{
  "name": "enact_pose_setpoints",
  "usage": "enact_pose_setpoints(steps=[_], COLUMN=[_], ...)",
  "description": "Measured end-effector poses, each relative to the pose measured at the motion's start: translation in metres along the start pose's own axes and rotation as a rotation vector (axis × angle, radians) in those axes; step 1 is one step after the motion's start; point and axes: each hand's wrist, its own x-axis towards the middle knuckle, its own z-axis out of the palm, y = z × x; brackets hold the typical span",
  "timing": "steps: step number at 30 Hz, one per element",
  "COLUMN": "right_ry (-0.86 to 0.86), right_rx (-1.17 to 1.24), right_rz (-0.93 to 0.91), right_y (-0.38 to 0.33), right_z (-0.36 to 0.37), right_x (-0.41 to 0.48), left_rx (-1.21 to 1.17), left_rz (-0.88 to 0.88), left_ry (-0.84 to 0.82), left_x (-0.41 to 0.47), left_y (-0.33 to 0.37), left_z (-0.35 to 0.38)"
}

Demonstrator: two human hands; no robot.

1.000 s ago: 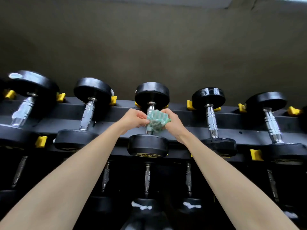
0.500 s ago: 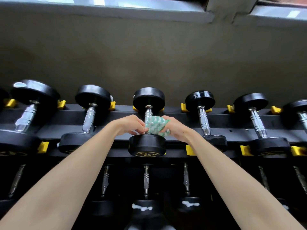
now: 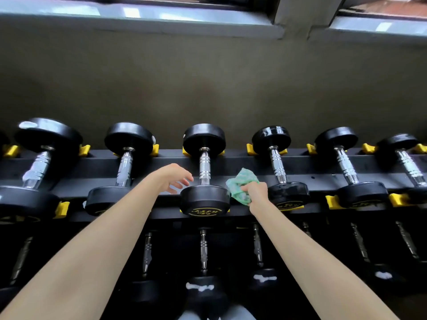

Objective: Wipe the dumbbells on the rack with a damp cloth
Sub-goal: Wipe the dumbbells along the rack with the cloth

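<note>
Dumbbell rack point(image 3: 231, 162) | left hand point(image 3: 172, 177) fingers apart (relaxed) | right hand point(image 3: 257, 192) fingers clamped on cloth point(image 3: 240, 184)

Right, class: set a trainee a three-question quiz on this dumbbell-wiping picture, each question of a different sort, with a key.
1. Which hand grips the cloth? A left, B right, C both.
2. Fill in: the left hand, beside the middle dumbbell, is ___ (open or shut).
3. True or false: the cloth is wrapped round that dumbbell.
Key: 1 B, the right hand; 2 open; 3 false.
</note>
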Motion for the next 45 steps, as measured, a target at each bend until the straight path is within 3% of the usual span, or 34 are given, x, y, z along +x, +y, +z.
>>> enact_pose_setpoints(steps=[4, 17, 20, 24, 29, 35, 41, 45], right_ry=[0.066, 0.281, 0.177, -0.082, -0.071, -0.006, -0.149, -0.226], right_rx=[-0.030, -0.216, -0.230, 0.121, 0.411, 0.348, 0.185, 0.058], right_rz=[-0.046, -0.489, -0.504, -0.329, -0.247, -0.235, -0.266, -0.397], right_y=[0.015, 0.029, 0.025, 0.008, -0.043, -0.070, -0.092, -0.130], right_z=[0.004, 0.035, 0.050, 0.067, 0.045, 0.031, 0.062, 0.096], right_x=[-0.023, -0.104, -0.114, -0.115, -0.083, -0.051, -0.027, -0.005], left_rx=[-0.047, -0.267, -0.285, -0.322, -0.297, -0.256, -0.307, -0.299], left_rz=[0.016, 0.045, 0.044, 0.052, 0.044, 0.011, 0.058, 0.053], left_ry=[-0.011, -0.030, -0.052, -0.076, -0.103, -0.040, 0.029, -0.002], left_x=[-0.002, -0.001, -0.004, -0.003, -0.003, 0.012, 0.040, 0.058], left_y=[-0.009, -0.027, -0.027, -0.030, -0.028, -0.014, 0.015, 0.027], left_z=[0.005, 0.003, 0.002, -0.002, -0.007, -0.010, -0.021, -0.035])
